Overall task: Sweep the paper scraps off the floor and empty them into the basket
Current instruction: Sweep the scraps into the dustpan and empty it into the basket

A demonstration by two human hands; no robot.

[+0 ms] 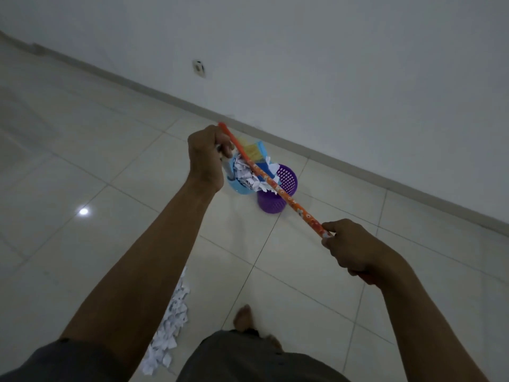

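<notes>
Two hands, counted from the grips outward. Left fingers (227, 150) curled tight round the grey handle of one blue dustpan (239, 187), left hand (205, 158) up and to the left of the basket (272, 205). Right fingers (332, 226) pinched round the near end of one orange, flower-patterned broomstick (275, 186), right hand (355, 249) on the near right side of the basket. Long axis of the broomstick on a diagonal: far tip up past the left knuckles, shaft crossing in front of the dustpan and over the basket's mouth, near end down in the right grip. Far tip touching or just beside the left fingers; cannot tell whether gripped there too. Dustpan held off the floor, tipped, just beside the basket's left rim and partly over it, heaped with one load of white paper scraps (245, 170). A yellow and blue part behind that load, too unclear to name. One purple perforated basket, upright on the tiled floor (82, 161), near the skirting of the wall. One second heap of scraps (172, 312) on the floor, well apart from the basket on its near left, partly under the left forearm. One bare foot (243, 317) between that heap and the basket. One wall socket (199, 68) beyond the basket, up to the left.
</notes>
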